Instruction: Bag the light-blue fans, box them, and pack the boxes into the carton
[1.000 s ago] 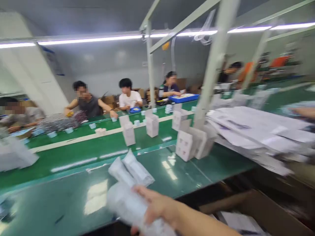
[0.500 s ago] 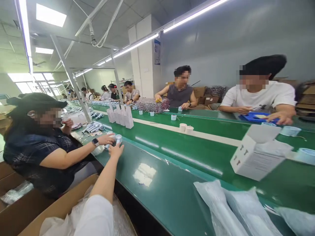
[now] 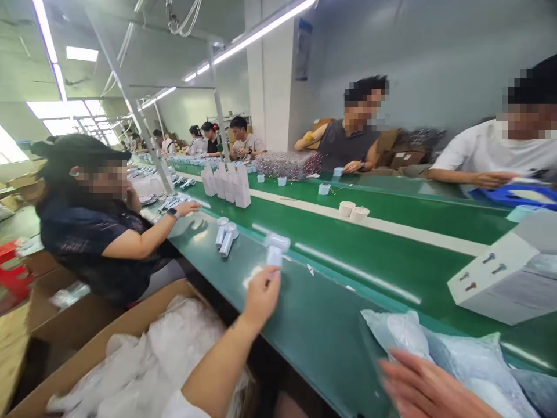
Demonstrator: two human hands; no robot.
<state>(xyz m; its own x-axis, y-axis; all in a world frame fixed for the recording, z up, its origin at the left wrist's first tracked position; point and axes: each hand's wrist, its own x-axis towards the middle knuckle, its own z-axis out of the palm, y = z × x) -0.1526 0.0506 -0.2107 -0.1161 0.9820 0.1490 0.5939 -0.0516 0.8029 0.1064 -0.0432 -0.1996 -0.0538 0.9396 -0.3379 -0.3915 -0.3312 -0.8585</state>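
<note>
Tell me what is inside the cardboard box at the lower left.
Crumpled clear plastic bags fill the cardboard box. Whatever lies beneath them is covered, and the box's near end is out of frame.

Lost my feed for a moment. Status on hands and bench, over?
Left hand pinching a white cylinder above the bench. Right hand flat on plastic bags. Two more cylinders ahead, co-worker's hand beyond.

A white short sleeve (image 3: 179,405), with left grip (image 3: 260,297) and right grip (image 3: 429,386) bare.
</note>
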